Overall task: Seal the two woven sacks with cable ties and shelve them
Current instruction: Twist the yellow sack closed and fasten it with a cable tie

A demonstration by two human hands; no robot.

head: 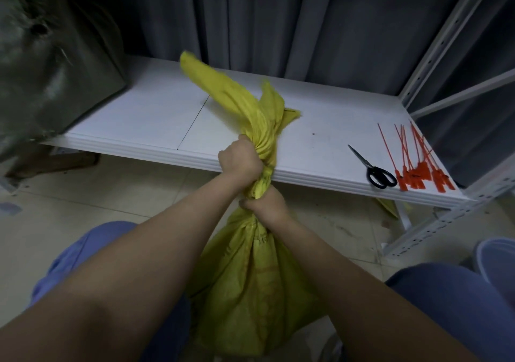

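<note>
- Yellow sack point(250, 283) in the lower centre of the frame, standing on the floor between the knees, just in front of the white shelf point(145, 116).
- Neck gathered and twisted into a rope; loose top fanning up and left over the shelf edge, blurred there.
- Left hand point(240, 158) clenched round the upper part of the neck, right hand point(266, 205) clenched round it just below, fists nearly touching.
- Probably soft, crinkly woven plastic: folds easily, likely springs open once released, a bit slick under the palm.
- Rounded, full body below the grip, so likely some weight; better lifted from the neck plus a hand under the base.
- Best spot for a tie: probably the narrow twisted stretch between the two fists.
- No tie on the neck yet, as far as visible.
- Red cable ties point(418, 166) in a loose pile at the right of the frame, on the shelf near its front edge, scissors point(374, 170) just beside them on the left.
- Grey-green sack point(53, 63) at the upper left, resting on the shelf; closure not discernible.
</note>
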